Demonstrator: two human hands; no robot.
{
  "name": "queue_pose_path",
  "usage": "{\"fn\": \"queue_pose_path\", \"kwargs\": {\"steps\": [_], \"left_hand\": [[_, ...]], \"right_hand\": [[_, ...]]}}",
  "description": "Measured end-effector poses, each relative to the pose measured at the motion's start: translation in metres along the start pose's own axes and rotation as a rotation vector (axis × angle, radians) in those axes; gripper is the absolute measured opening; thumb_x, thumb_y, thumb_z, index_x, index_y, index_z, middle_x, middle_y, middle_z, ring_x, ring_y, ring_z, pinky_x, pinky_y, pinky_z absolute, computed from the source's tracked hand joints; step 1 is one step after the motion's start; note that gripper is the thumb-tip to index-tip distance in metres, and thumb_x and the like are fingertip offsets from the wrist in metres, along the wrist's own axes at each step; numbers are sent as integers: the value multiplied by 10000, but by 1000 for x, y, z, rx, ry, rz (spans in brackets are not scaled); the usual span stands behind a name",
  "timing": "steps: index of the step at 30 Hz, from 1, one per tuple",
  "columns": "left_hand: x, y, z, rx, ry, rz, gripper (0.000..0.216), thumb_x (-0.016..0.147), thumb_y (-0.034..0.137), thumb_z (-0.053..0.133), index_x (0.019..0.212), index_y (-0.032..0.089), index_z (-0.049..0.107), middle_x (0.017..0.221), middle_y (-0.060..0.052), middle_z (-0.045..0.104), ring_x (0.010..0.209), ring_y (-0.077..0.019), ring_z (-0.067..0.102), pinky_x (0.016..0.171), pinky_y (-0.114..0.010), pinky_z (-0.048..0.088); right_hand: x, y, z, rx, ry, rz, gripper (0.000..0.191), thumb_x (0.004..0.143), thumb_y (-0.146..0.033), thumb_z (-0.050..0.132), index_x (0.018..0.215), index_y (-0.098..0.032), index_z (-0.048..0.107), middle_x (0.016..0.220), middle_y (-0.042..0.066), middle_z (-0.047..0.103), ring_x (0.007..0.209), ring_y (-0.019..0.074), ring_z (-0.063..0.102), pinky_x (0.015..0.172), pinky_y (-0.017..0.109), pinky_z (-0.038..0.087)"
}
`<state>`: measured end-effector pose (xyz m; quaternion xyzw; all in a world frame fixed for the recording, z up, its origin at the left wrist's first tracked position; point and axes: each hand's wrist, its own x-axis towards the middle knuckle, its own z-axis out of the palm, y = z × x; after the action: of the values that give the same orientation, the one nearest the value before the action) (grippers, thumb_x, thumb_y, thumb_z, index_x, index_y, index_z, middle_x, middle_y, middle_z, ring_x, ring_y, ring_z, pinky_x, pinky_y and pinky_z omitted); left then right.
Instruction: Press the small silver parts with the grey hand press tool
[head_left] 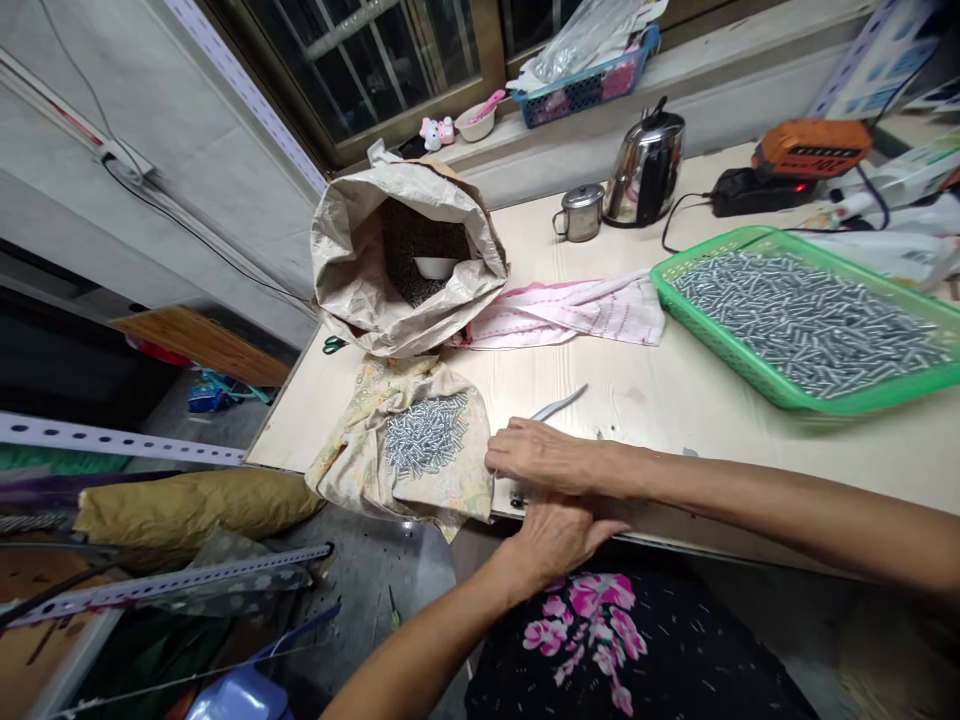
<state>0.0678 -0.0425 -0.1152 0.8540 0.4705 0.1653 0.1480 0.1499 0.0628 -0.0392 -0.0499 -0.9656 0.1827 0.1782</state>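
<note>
Right hand fingers curled, left hand thumb splayed, rest hidden; can't tell if either grips anything. Shiny metal pins heaped on crumpled floral cloth beside hands, bench smooth.

Single view, head-worn. Scene looked at from above the flower-printed lap, at the wearer's own head height. Camera faced forward and steeply down over the tabletop, turned somewhat toward its left end; near and far table edges seen spreading apart to the right. Left hand and right hand taken at close range, low and just right of the middle. Wide field: floor taken in at left, window at the far side, green basket reached by the right border. Uprights on both sides shown leaning inward toward the bottom.
</note>
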Motion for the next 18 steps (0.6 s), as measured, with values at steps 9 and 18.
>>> {"fn": "queue_pose_path", "kwargs": {"steps": [9,18], "left_hand": [[-5,-106,-100,458,282,-266,246,931,97,480,1066,131,683,1065,-145,643,1045,-276,527,865,-414,494],[7,-143,-133,646,-283,-69,203,945,141,489,862,163,674,915,-112,630,941,-264,517,784,-374,402]], "right_hand": [[-112,25,-146,-883,387,759,397,1001,-463,380,1126,-186,635,1059,140,578,872,251,551,621,354,408],[-107,20,-38,-347,219,576,291,1005,-312,380,1061,-172,629,989,114,589,791,217,561,691,365,463]]}}
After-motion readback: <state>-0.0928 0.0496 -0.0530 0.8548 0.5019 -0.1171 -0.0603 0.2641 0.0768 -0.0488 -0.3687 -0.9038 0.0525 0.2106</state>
